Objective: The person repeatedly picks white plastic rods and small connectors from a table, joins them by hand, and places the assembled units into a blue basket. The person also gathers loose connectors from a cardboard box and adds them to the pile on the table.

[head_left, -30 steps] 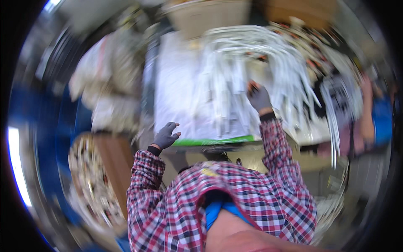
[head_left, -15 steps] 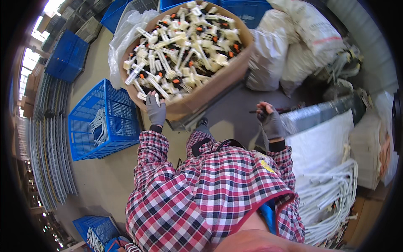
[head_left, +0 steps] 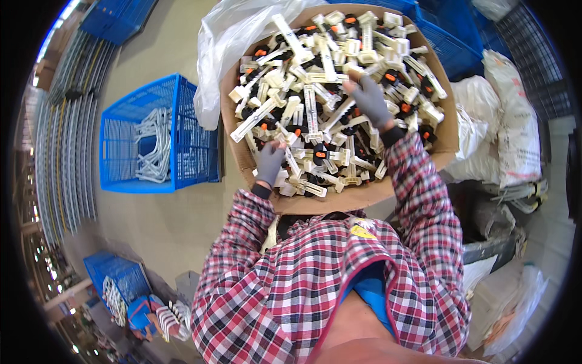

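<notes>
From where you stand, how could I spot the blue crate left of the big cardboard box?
Find the cardboard box heaped with cream plastic parts. Just left of it stands an open blue crate with pale bent tubes inside. It looks larger and nearer the box than the lower-left blue crate.

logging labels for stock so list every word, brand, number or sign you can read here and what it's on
No text can be read clearly.
Tall white woven sack, right: faint printing, too blurred to read.
Long cream plastic piece in the brown cardboard box: dark marks, too small to read.
Yellow patch on the red, white and black checked shirt: any lettering too small to tell.
</notes>
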`<state>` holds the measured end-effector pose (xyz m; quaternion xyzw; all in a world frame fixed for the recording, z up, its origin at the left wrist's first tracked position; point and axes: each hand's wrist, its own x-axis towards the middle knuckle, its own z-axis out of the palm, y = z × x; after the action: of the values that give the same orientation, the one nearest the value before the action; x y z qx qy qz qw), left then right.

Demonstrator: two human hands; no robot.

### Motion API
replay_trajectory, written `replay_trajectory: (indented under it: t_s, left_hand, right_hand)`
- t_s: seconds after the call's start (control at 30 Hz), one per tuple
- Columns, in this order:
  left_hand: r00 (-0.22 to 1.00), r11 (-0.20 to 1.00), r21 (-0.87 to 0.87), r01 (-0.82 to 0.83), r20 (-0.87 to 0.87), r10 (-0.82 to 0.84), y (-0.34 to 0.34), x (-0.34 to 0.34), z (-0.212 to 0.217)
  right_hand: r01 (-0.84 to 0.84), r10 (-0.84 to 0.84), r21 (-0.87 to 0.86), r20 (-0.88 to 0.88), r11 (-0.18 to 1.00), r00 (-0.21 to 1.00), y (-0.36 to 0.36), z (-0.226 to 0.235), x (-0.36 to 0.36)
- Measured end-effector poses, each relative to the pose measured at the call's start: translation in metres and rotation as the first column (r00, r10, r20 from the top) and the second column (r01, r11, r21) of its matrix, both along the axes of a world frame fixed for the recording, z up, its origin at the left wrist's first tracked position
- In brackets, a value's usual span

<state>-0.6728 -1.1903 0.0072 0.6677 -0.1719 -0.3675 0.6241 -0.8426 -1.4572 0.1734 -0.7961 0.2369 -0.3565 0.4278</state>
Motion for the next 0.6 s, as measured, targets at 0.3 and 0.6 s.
replay_trajectory:
  t_s: [0.3, 0.6]
  left_hand:
    - [0.897, 0.900, 0.105, -0.423, 0.191, 0.399, -0.039, 0.020, -0.003]
    - [0.753, 0.860, 0.203, -0.469, 0.601, 0.269, -0.068, 0.078, 0.034]
  right_hand:
    - [-0.136, -0.092, -0.285, -0.661, 0.949, 0.745, -0.153, -0.022, 0.257]
    - [-0.629, 0.429, 0.012, -0.741, 0.778, 0.517, -0.170, -0.031, 0.285]
